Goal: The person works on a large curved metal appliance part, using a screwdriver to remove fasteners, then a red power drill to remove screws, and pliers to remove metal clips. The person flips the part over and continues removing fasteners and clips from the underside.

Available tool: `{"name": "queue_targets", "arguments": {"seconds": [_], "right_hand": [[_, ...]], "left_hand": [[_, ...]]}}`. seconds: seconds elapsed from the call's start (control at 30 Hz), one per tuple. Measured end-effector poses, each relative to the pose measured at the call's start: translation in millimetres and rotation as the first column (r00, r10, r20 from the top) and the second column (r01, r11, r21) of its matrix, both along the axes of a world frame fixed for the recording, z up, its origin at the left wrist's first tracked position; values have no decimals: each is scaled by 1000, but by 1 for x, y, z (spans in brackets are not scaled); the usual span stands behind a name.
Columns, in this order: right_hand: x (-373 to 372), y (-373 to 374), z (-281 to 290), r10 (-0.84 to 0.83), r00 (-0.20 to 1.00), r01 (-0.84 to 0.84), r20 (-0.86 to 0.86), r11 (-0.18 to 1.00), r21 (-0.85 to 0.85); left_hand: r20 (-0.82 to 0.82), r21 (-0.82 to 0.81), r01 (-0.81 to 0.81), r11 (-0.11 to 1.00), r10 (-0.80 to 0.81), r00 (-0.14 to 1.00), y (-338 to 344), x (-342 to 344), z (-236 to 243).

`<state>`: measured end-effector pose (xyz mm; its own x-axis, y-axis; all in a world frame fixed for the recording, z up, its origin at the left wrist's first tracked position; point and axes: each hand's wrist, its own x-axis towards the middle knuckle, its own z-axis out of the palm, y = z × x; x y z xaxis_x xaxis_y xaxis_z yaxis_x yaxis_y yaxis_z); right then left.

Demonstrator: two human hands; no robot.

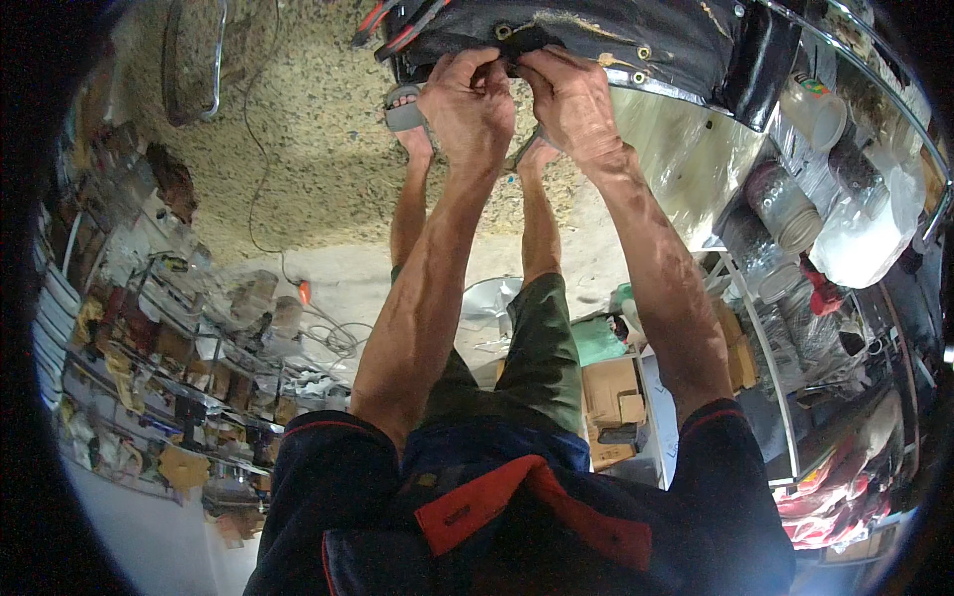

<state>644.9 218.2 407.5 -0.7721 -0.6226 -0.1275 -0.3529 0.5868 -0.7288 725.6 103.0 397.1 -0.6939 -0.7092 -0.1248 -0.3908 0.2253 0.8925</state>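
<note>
A black leather-like cover with brass eyelets and tan scuffed patches lies across the top of the view, beside a curved chrome tube. My left hand is closed in a pinch at the cover's near edge. Right beside it, my right hand pinches the same dark edge, thumb and fingers pressed together. The fingertips of both hands nearly meet just below one eyelet. Whether something small sits between them is hidden. Red-and-black tool handles rest at the cover's left end.
Clear jars and a white plastic container crowd the right side, near a metal-framed rack. A cable runs over the speckled floor. Cluttered shelves line the left. Cardboard boxes stand behind my legs.
</note>
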Motion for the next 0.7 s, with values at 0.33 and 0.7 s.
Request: {"name": "queue_targets", "arguments": {"seconds": [0.33, 0.7], "right_hand": [[-26, 10, -6, 309, 943, -312, -123, 950, -7], [-40, 17, 2, 422, 903, -424, -83, 906, -6]], "left_hand": [[28, -58, 142, 988, -140, 990, -11, 13, -7], [129, -106, 416, 903, -402, 906, -31, -8, 13]]}}
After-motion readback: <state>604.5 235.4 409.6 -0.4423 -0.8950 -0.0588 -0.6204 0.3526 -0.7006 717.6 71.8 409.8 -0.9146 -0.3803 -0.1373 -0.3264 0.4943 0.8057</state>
